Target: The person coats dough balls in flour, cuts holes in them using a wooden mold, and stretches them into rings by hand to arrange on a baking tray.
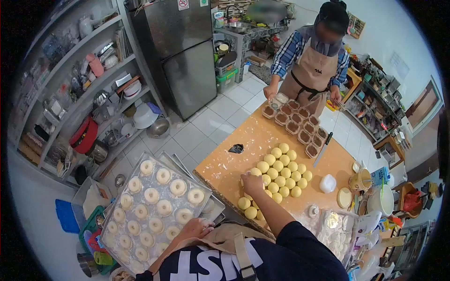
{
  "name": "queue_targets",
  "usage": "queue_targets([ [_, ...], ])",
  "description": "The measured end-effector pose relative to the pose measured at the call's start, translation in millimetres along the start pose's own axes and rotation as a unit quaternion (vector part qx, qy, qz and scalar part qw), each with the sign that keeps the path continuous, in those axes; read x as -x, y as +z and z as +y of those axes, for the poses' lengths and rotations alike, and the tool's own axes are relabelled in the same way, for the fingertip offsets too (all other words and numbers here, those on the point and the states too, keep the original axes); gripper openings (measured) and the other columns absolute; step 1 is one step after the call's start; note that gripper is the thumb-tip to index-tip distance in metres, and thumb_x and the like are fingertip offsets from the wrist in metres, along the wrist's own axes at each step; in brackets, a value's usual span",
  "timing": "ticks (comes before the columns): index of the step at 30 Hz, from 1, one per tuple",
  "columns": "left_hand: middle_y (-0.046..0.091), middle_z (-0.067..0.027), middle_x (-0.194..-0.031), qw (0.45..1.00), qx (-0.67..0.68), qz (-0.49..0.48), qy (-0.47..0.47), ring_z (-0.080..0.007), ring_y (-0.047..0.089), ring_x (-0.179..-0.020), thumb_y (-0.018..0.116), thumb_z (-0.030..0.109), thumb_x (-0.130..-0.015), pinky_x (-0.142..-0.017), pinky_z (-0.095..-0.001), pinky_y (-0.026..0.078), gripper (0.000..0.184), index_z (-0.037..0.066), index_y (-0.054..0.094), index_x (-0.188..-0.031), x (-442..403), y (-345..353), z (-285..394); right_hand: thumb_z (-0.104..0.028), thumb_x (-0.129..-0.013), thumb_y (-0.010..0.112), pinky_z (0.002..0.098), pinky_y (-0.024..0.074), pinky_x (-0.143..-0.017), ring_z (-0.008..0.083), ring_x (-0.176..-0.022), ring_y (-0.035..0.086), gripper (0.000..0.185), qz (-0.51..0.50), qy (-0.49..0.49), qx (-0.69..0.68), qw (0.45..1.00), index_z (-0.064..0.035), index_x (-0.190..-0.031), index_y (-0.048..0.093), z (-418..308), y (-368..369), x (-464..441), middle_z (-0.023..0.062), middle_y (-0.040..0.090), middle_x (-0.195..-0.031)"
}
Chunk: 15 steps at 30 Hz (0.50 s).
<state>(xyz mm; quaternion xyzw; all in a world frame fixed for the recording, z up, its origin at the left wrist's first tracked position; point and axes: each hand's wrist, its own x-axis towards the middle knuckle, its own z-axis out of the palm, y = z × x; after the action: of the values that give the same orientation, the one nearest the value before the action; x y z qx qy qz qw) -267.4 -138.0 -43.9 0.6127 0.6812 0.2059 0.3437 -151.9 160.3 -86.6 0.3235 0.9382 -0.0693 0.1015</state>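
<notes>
My right hand [252, 183] reaches over the table to the left side of a group of round yellow dough balls [280, 181]. Its fingers curl down around a dough ball, mostly covered by the hand. More dough balls lie just in front of the wrist, close to the table's near edge. My left hand [199, 228], dusted with flour, is low by the corner of a floured metal tray [164, 152]. Its fingers are loosely extended and hold nothing that I can see. Ring-shaped doughnuts [141, 211] of raw dough lie in rows on that tray.
Across the wooden table [220, 161], a co-worker [311, 65] stands behind plastic tubs of brown filling [295, 122]. A knife [323, 149] lies beside them. A white container [327, 183] and a tray of pale dough [335, 234] are to the right. Shelves [89, 84] and a fridge [180, 56] stand left.
</notes>
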Motion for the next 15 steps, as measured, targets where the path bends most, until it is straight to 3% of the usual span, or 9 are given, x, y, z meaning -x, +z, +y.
queue_targets([
  [8,0.063,-0.0125,-0.096,0.999,-0.013,0.022,0.041,-0.0329,0.059,-0.091,0.058,0.030,-0.087,-0.080,-0.0409,0.046,0.026,0.013,0.062,-0.107,-11,-1,6,-0.016,-0.075,0.064,0.0527,0.0419,-0.090,0.0296,-0.104,0.058,0.039,0.006,0.012,-0.082,0.997,-0.0143,-0.112,0.053,3,-33,8,0.0117,0.056,-0.108],
  [11,0.063,-0.0122,-0.097,0.996,-0.039,0.017,0.075,-0.0328,0.059,-0.092,0.058,0.031,-0.087,-0.080,-0.0416,0.046,0.027,0.014,0.062,-0.108,-22,4,8,-0.016,-0.073,0.067,0.0531,0.0425,-0.087,0.0310,-0.104,0.057,0.043,0.120,-0.001,-0.127,0.985,-0.0137,-0.113,0.052,4,-53,27,0.0129,0.056,-0.109],
  [15,0.063,-0.0117,-0.097,0.993,-0.086,-0.024,0.080,-0.0321,0.059,-0.091,0.056,0.033,-0.088,-0.080,-0.0419,0.046,0.027,0.015,0.062,-0.108,-36,-3,33,-0.018,-0.072,0.069,0.0515,0.0412,-0.091,0.0318,-0.106,0.055,0.045,0.105,0.028,-0.209,0.972,-0.0131,-0.113,0.051,13,-103,66,0.0152,0.055,-0.118],
])
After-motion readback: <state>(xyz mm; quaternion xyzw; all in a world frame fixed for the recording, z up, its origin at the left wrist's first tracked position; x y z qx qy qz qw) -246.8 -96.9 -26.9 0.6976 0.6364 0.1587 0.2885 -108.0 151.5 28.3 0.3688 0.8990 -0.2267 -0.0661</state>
